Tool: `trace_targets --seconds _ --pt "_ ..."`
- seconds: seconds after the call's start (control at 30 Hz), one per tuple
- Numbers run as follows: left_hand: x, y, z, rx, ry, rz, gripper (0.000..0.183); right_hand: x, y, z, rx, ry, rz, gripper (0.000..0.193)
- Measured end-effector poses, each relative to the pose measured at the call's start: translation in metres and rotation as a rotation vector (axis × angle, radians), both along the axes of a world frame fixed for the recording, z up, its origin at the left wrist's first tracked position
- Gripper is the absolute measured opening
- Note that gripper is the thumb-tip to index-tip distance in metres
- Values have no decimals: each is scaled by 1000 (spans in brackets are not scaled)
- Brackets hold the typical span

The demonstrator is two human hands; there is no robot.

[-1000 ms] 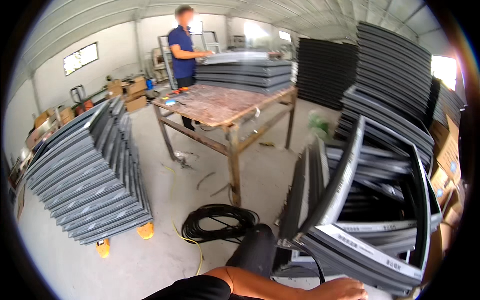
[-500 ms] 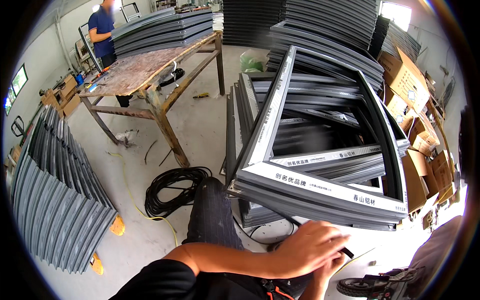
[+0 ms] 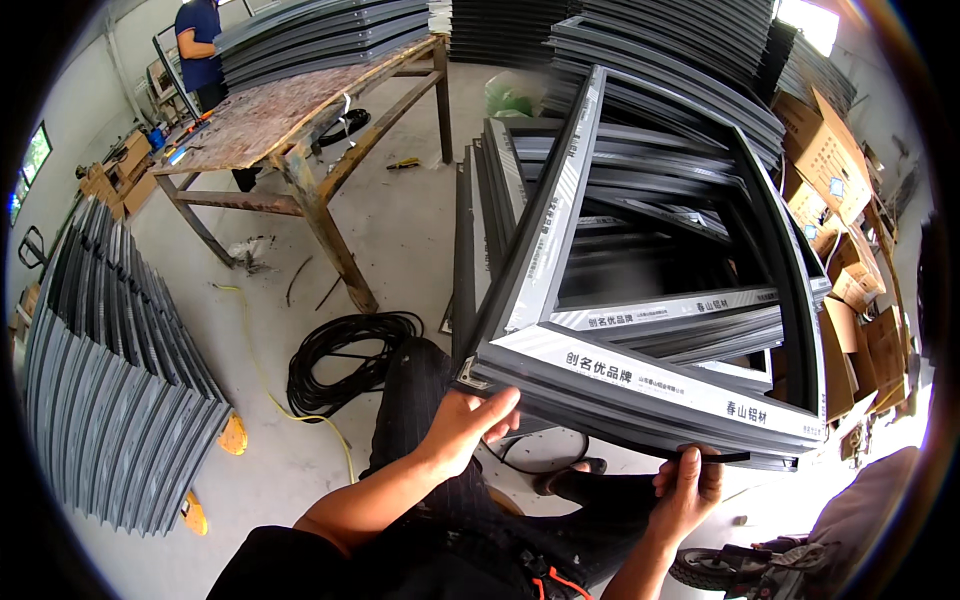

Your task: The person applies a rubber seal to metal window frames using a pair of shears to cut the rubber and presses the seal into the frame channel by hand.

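Note:
A large dark grey window frame (image 3: 640,385) with printed white film rests at a tilt on a pile of similar frames in front of me. My right hand (image 3: 690,490) pinches a thin black strip (image 3: 732,458), like a rubber seal, against the frame's near edge; its short end sticks out to the right. By the near left corner, my left hand (image 3: 465,430) has its thumb lying along the frame's edge and its fingers curled below. What those fingers hold is hidden. Between my hands a black loop (image 3: 545,482) hangs below the frame.
Coiled black cable (image 3: 345,360) and a yellow cord (image 3: 262,370) lie on the floor. Left stands a stack of grey profiles (image 3: 125,400). A wooden table (image 3: 270,130) carries more frames, with a person (image 3: 200,50) behind it. Cardboard boxes (image 3: 825,160) line the right, above a wheel (image 3: 705,568).
My hands, together below the frame before, have parted. The left went to the near left corner; the right rose to the near edge with the strip. The view has shifted slightly.

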State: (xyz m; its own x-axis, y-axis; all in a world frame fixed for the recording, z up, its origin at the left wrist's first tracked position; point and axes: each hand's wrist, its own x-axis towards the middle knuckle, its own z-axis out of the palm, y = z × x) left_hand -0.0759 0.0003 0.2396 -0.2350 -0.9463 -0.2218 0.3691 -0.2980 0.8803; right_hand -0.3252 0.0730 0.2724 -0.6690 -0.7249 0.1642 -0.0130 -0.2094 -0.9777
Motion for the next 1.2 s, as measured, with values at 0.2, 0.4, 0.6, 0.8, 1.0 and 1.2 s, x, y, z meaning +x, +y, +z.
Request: trace_targets --seconds 0.2,0.4,0.6,0.8,1.0,1.2 --pt "-3 -3 0 -7 -11 3 31 0 2 -2 35 11 -54 15" --pt "-23 1 0 77 10 -177 43 6 -1 -4 40 8 -78 15" --pt "-22 4 2 53 -13 -193 42 2 1 -10 63 11 -51 15" --pt "-49 -2 -4 43 82 -380 40 6 -2 -9 43 34 -92 15" --pt "-45 3 -7 73 131 -376 33 -1 3 -8 83 82 -87 16" --pt "-49 -4 -4 51 64 -376 36 -4 7 -13 61 -54 -89 17"
